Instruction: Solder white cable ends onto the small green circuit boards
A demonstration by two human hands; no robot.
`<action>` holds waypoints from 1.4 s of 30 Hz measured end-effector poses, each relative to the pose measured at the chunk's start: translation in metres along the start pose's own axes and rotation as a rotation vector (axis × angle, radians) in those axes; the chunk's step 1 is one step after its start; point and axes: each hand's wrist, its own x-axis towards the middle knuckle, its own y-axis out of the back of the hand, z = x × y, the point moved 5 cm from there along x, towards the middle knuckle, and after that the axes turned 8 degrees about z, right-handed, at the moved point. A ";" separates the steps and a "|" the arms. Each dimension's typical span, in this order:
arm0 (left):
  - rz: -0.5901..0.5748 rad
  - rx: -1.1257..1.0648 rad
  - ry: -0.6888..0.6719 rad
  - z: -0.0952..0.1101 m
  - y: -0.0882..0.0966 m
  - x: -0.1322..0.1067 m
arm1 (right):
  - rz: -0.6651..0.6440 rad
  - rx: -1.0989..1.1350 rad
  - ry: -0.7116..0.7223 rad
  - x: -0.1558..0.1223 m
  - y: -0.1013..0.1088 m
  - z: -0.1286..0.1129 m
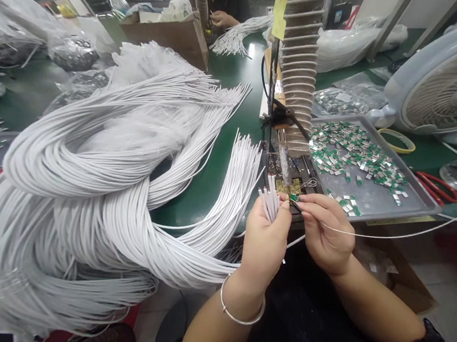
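Note:
My left hand (266,238) is closed around a small bunch of white cables (270,202), their cut ends pointing up and showing reddish tips. Its thumb and index finger reach a small green circuit board (294,197) just under the tip of the upright soldering iron (285,157). On the other side of the board, my right hand (328,231) pinches a thin pale wire (382,237), which looks like solder and trails off to the right. Both hands' fingertips nearly meet at the iron. The exact contact at the tip is too small to make out.
Large coils of white cable (102,173) cover the left. A grey tray (379,209) at right holds many small green boards. A ribbed hose (299,65) hangs behind the iron. A fan (443,83), a tape roll (399,140) and red-handled tool (438,187) lie right. A co-worker (231,2) sits opposite.

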 end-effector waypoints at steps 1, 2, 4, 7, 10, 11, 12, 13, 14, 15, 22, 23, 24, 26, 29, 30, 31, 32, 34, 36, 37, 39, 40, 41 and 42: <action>0.001 -0.004 -0.002 0.001 0.000 0.000 | 0.000 0.002 0.000 0.000 0.000 0.000; 0.001 -0.009 -0.005 0.001 0.000 -0.001 | 0.000 0.002 -0.001 0.001 0.000 -0.001; -0.002 -0.018 -0.005 0.001 0.000 -0.001 | 0.001 -0.001 0.001 0.001 0.000 -0.001; -0.007 -0.033 0.004 0.001 -0.001 -0.001 | 0.001 0.001 0.004 0.001 0.000 -0.001; -0.015 -0.042 0.017 -0.001 -0.001 0.000 | -0.005 0.003 -0.001 0.000 -0.001 -0.001; -0.017 -0.043 0.018 -0.001 -0.001 0.000 | -0.005 0.003 -0.004 0.000 -0.001 0.000; -0.020 -0.046 0.020 -0.001 -0.001 0.000 | -0.005 0.004 -0.007 0.000 -0.001 0.000; -0.023 -0.049 0.022 -0.002 -0.001 0.000 | -0.004 0.006 -0.009 0.000 -0.001 0.000; -0.024 -0.053 0.025 -0.002 0.000 0.000 | -0.003 0.009 -0.010 0.000 -0.001 -0.001; -0.023 -0.055 0.029 -0.002 0.000 0.000 | -0.003 0.013 -0.010 0.000 -0.001 -0.001; 0.020 -0.023 0.032 -0.004 0.003 0.001 | -0.012 0.015 -0.018 -0.002 -0.002 0.000; 0.022 -0.020 0.030 -0.005 0.003 0.001 | -0.010 0.017 -0.020 -0.003 -0.002 0.000; 0.021 -0.017 0.030 -0.005 0.003 0.002 | -0.007 0.021 -0.024 -0.003 -0.002 0.001; 0.013 -0.011 0.032 -0.007 0.004 0.002 | -0.003 0.038 -0.039 -0.004 -0.001 0.002; -0.030 -0.035 0.056 -0.009 0.006 0.003 | -0.019 0.062 -0.083 -0.005 0.000 0.005; -0.048 -0.044 0.065 -0.010 0.006 0.003 | -0.039 0.060 -0.100 -0.006 -0.001 0.007; -0.067 -0.046 0.067 -0.010 0.007 0.003 | -0.063 0.052 -0.115 -0.006 -0.002 0.008; -0.086 -0.036 0.064 -0.010 0.008 0.003 | -0.090 0.039 -0.125 -0.006 -0.003 0.008; -0.107 0.011 0.053 -0.010 0.011 0.003 | -0.128 0.011 -0.134 -0.006 -0.005 0.009; -0.125 0.074 0.047 -0.010 0.013 0.003 | -0.130 -0.005 -0.134 -0.006 -0.006 0.009; -0.134 0.104 0.044 -0.010 0.013 0.003 | -0.124 -0.006 -0.134 -0.005 -0.006 0.009; -0.157 0.159 0.026 -0.008 0.013 0.003 | -0.112 0.004 -0.132 -0.004 -0.007 0.009; -0.166 0.181 0.013 -0.006 0.012 0.004 | -0.111 0.014 -0.128 -0.004 -0.007 0.009; -0.172 0.196 0.001 -0.004 0.012 0.004 | -0.112 0.025 -0.123 -0.004 -0.007 0.008; -0.173 0.204 -0.007 -0.002 0.011 0.004 | -0.113 0.036 -0.117 -0.004 -0.007 0.007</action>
